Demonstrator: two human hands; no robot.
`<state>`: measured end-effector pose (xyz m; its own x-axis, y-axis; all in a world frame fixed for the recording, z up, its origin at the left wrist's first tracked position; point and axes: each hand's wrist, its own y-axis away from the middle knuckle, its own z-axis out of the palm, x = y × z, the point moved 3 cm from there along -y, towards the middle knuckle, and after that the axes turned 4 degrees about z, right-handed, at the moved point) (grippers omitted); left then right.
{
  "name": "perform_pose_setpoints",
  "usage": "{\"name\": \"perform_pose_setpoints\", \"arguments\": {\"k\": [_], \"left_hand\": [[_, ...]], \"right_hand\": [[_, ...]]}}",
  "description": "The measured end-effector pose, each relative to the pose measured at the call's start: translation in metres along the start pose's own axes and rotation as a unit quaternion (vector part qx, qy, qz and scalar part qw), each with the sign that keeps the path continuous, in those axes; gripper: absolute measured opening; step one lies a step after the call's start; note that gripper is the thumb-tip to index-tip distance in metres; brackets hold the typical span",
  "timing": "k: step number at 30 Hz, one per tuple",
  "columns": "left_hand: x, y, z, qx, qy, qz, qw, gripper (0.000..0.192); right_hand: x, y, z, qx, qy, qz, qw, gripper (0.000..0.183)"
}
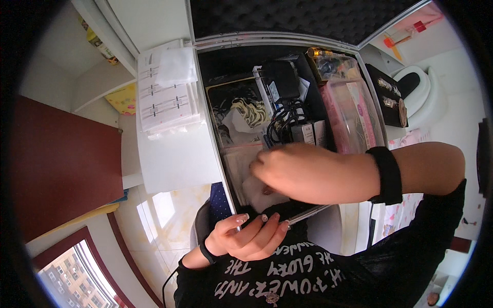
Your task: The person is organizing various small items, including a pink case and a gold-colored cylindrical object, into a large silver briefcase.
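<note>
My left hand [250, 236] is palm-up at the near edge of an open case [211, 127], fingers loosely curled and the thumb apart, with nothing seen in it. My right hand [277, 165] reaches down inside the case, blurred, over a white soft piece [265, 198] and clear plastic bags [235, 165]. Its fingertips are partly hidden, so whether it grips the piece is unclear. Beyond it lie a bag with patterned cream-and-black contents [250, 111], coiled black cable [283, 123], a black power adapter [281, 81] and small boxes [302, 134].
The foam-lined lid [300, 19] stands raised behind. Printed sheets in plastic sleeves [165, 104] lie on a white surface [173, 161] at left. A pink box with a clear lid [350, 115] fills the case's right side. Outside it, at right, is a black panel bearing small items [389, 96].
</note>
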<state>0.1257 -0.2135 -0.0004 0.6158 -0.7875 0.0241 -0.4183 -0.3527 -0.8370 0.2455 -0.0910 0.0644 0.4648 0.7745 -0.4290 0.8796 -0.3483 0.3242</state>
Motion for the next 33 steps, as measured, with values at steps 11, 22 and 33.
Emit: {"name": "perform_pose_setpoints", "arguments": {"k": [11,22,33], "left_hand": [[-0.003,0.001,0.002,0.021,0.002,0.012,1.000,0.019],[0.004,-0.001,0.000,0.023,-0.003,-0.016,1.000,0.019],[0.010,0.005,0.007,0.031,-0.018,-0.031,0.999,0.023]], "right_hand": [[0.013,-0.021,-0.013,0.080,0.045,0.038,0.995,0.038],[0.005,-0.025,-0.036,0.024,0.005,0.019,1.000,0.026],[0.043,-0.038,-0.046,0.180,-0.010,0.042,0.983,0.009]]}}
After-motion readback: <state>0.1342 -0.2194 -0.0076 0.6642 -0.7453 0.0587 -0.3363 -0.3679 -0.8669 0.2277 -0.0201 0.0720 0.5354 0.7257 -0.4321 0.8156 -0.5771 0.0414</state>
